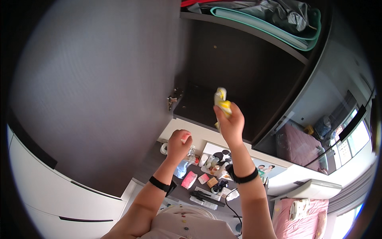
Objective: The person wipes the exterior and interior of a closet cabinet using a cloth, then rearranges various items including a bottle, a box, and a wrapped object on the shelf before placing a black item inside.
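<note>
My right hand [232, 124] is raised in front of an opened cabinet compartment [238, 68] and grips a crumpled yellow and white cloth or wrapper [222, 100]; the blur hides its exact kind. Lower and to the left, my left hand [179, 143] is closed around a small pink and white item [185, 136], mostly hidden by the fingers. Dark bands sit on both wrists. A teal folder or bag [265, 28] with dark plastic lies on the shelf above.
The large dark cabinet door [95, 83] stands swung out at left on its hinge [172, 100]. A glossy cabinet door [325, 119] is at right. Below, a desk holds bottles [210, 159], pink packs [189, 179], a small box [212, 182], a black styling tool [206, 198] and a cable [229, 206].
</note>
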The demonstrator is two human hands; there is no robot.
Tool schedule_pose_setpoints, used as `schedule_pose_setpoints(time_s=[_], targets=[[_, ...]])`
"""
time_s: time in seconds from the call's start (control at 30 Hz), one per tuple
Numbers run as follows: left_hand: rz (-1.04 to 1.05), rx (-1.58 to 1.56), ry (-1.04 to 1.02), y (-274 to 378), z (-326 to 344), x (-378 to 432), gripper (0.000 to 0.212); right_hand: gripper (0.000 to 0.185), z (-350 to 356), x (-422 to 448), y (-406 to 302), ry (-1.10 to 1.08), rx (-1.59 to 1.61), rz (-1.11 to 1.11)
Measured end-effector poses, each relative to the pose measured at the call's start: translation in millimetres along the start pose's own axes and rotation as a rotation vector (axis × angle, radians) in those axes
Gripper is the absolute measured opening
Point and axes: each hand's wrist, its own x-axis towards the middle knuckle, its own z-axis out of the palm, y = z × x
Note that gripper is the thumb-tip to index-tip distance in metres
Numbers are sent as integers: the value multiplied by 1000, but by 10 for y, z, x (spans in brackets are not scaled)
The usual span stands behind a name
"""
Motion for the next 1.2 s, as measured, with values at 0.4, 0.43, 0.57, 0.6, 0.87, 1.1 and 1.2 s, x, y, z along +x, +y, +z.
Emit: schedule_pose_setpoints(time_s=[0.4, 0.43, 0.57, 0.6, 0.87, 1.1, 1.2], targets=[[404, 802, 162, -1, 21, 247, 39, 45, 888, 160, 561, -680, -720, -274], [396, 809, 162, -6, -5, 247, 39, 45, 907, 168, 426, -707, -831, -243], [440, 934, 125, 37, -20, 309, 37, 44, 785, 148, 314, -793, -814, -252], [430, 914, 100, 48, -29, 346, 38, 46, 741, 158, 380, -806, -755, -276], [409, 959, 64, 189, 61, 585, 42, 57, 919, 703, 527, -1043, -782, 62], [418, 1158, 90, 194, 240, 764, 8, 65, 1126, 1322, 1063, -1127, -988, 86], [380, 1145, -7, 194, 210, 792, 6, 64, 1260, 1505, 1148, -973, -965, 244]])
